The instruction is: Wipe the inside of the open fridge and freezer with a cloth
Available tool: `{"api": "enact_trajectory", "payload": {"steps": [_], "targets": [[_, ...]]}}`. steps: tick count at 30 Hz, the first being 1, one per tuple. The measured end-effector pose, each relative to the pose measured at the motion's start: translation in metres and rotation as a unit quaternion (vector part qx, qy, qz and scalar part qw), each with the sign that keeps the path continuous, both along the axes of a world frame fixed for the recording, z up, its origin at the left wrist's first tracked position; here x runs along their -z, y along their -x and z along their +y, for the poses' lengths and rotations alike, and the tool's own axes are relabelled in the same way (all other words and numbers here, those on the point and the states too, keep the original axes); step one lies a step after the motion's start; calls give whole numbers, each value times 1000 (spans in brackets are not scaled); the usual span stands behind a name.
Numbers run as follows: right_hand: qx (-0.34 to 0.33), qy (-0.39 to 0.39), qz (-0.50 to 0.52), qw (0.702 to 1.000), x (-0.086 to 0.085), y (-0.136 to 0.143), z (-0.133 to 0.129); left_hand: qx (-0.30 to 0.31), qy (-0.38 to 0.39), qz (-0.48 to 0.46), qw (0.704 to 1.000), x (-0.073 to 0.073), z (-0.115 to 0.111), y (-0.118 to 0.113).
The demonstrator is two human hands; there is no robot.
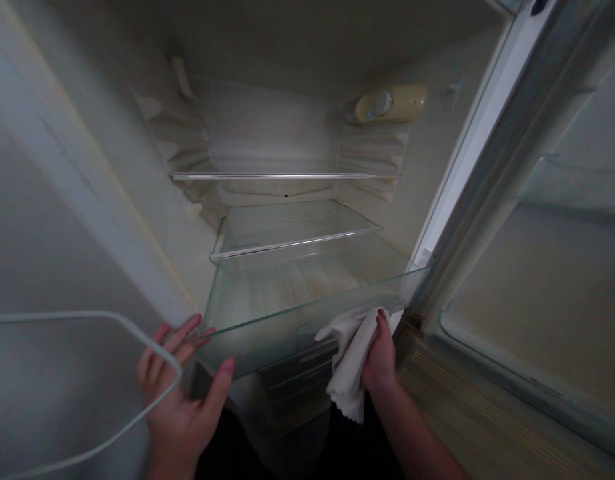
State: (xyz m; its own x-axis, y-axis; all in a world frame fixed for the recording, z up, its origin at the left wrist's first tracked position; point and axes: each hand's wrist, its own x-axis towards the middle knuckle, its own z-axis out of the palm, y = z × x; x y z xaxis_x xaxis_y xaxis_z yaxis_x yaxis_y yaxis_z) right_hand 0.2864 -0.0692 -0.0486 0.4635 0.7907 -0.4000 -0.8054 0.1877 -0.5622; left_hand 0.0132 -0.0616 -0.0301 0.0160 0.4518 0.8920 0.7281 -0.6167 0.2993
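Observation:
A clear drawer (272,337) is pulled part way out of the fridge, below the shelves. My left hand (185,393) is at its front left corner, fingers spread around the corner, with the fingertips at the edge and the thumb near the front face. In my right hand (380,353) is a white cloth (351,360), which hangs down and rests against the right part of the drawer's front. Faint brownish marks show on the drawer's bottom.
Above sit a lower glass shelf (297,223) and an upper shelf with a shiny front edge (287,176). A yellowish lamp cover (397,103) is on the right wall. The open door (552,267) stands at right. A pale cable (137,333) crosses at left.

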Motion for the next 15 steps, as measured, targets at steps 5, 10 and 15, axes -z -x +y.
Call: {"api": "enact_trajectory", "payload": {"steps": [5,10,15], "targets": [[-58,-25,-6,998,3,-8,-3,41,46,-33,998,-1,-7,-3],[-47,-16,-34,998,7,-11,-6,60,67,-64,994,2,-12,-4],[-53,-26,-79,995,11,-13,-9,38,77,-79,993,2,-14,-6]]}}
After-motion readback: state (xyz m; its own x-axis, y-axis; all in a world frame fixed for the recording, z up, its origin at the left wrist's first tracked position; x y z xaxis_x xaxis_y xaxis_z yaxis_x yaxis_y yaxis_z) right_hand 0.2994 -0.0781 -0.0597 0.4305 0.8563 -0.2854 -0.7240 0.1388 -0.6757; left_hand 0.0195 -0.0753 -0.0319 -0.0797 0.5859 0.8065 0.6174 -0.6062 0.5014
